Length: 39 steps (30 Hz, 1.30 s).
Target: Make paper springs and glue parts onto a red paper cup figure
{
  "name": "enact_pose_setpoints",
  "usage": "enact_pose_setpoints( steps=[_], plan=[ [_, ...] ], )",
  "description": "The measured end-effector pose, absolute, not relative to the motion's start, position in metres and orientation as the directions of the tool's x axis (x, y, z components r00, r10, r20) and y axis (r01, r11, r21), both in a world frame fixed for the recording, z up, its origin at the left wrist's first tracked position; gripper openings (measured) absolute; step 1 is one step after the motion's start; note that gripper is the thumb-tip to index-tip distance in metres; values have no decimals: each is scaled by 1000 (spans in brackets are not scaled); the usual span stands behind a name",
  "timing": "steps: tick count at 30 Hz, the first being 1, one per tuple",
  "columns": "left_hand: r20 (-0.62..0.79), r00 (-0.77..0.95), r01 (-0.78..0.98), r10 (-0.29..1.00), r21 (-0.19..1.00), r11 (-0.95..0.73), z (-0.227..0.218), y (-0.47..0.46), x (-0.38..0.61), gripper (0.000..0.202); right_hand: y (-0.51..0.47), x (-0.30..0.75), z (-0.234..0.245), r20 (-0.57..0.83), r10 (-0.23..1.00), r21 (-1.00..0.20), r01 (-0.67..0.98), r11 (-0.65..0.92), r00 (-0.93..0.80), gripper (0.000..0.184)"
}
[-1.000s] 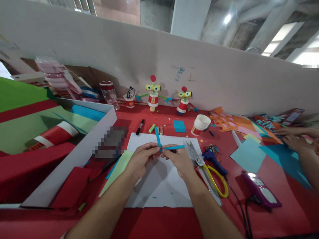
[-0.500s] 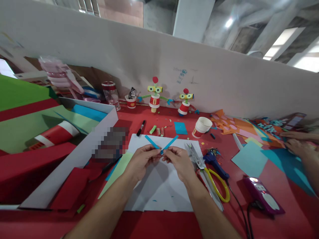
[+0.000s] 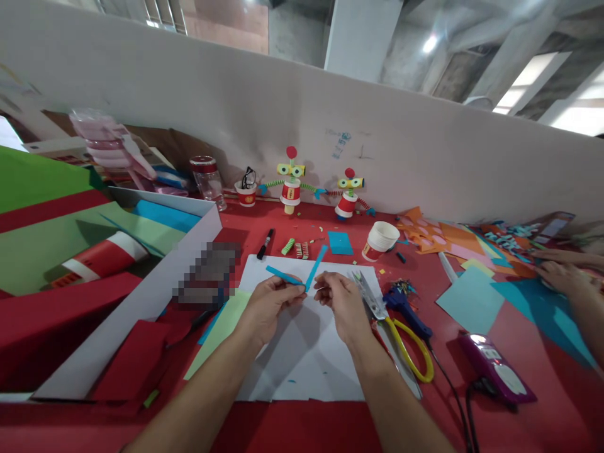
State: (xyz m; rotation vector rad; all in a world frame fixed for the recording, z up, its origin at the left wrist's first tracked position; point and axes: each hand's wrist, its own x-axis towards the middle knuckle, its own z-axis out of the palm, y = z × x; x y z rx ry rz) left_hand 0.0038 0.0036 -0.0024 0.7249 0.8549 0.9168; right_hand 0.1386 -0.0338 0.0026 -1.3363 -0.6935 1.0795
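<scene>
My left hand pinches blue paper strips between thumb and fingers. They meet at one end in a V shape, one arm pointing left and the other up to the right. Just right of that joint is my right hand, fingers half curled and a little apart, with nothing visible between them. Both hands are over a sheet of white paper. Beside my right hand lie large scissors with yellow handles, and a blue glue gun.
Two paper-cup robots stand by the wall. White paper cups, a black marker and folded paper springs are beyond the sheet. On the left is a box of coloured paper. Another person's hands work at the right.
My right hand has let go of the strips and moved slightly right. The V of strips has tilted and narrowed in my left hand.
</scene>
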Motion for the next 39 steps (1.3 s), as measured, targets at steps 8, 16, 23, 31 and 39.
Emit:
enact_pose_setpoints(
  steps=[8, 16, 23, 31, 39],
  plan=[
    [-282, 219, -449, 934, 821, 353, -3, 0, 9, 26, -38, 123, 2, -103, 956, -984, -166, -58, 275, 20],
    [-268, 256, -433, 929, 827, 358, -1, -4, 10, 22, -38, 125, 2, -155, 935, -962, -264, -69, 320, 15],
    [-373, 403, -450, 836, 715, 535, -2, 3, 6, 18, -37, 134, 4, -286, 933, -892, -415, -177, 218, 18],
    [-412, 385, -399, 826, 733, 551, -4, 5, 3, 20, -38, 131, 3, -268, 943, -911, -370, -182, 195, 18],
    [-317, 332, -297, 889, 859, 417, -5, 4, 3, 29, -41, 129, 3, -116, 968, -987, -135, -87, 222, 10]
  ],
)
